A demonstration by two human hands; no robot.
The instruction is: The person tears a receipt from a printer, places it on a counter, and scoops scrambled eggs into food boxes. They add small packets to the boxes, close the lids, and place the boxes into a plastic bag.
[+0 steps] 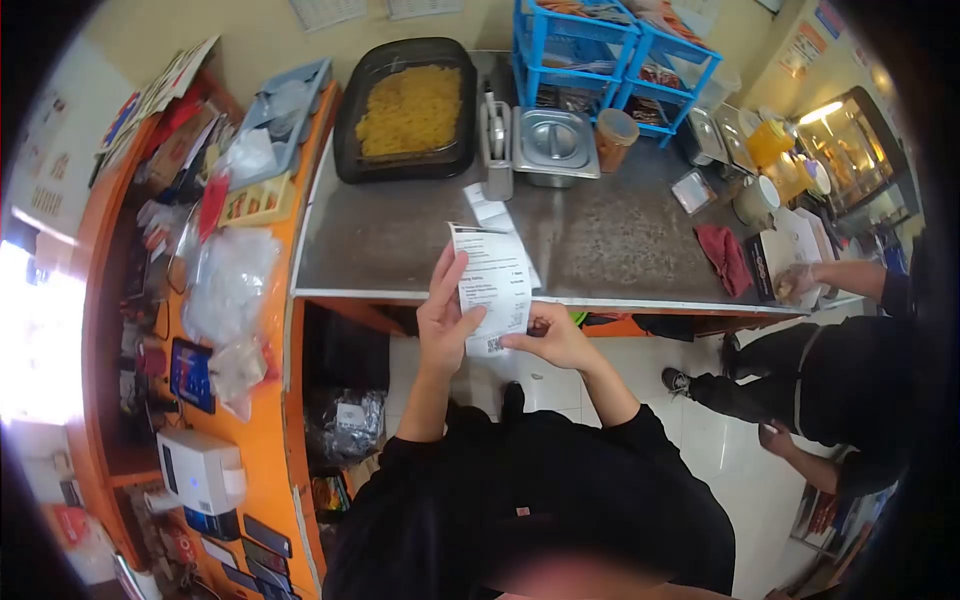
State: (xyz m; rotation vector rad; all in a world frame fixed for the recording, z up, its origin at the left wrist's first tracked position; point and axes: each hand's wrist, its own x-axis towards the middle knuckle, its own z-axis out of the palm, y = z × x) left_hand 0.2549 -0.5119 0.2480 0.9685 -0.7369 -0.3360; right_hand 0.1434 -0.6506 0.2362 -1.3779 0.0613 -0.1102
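Observation:
A long printed receipt with a QR code at its lower end is held up in front of me, over the counter's front edge. My left hand grips its left side, thumb across the front and fingers behind. The lower right corner is pinched by my right hand, whose thumb lies near the QR code. Behind it, another white paper slip lies on the dark counter; part of it is hidden by the receipt.
A black tray of yellow food, a lidded steel container and blue racks line the back. A co-worker stands right, one hand at a box. An orange counter with a receipt printer is left.

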